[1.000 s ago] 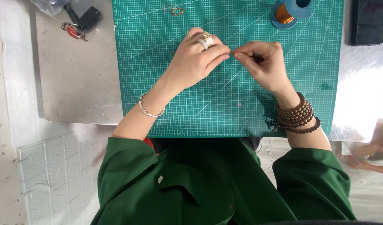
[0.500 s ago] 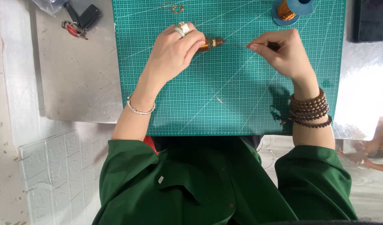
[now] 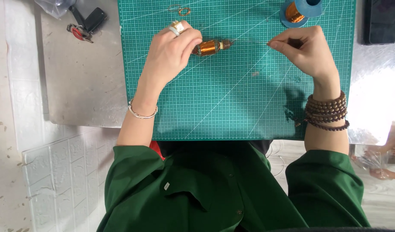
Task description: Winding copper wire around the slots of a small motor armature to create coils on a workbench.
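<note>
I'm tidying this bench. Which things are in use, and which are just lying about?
In use:
left hand holding the copper coil
right hand pinching thin wire
wire spool
green cutting mat

Lying about:
keys
black phone
small ring

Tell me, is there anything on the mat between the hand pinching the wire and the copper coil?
Nothing visible. The right hand pinches near the coil, which the left hand holds; only bare green cutting mat lies between. The blue spool sits farther back.
</note>
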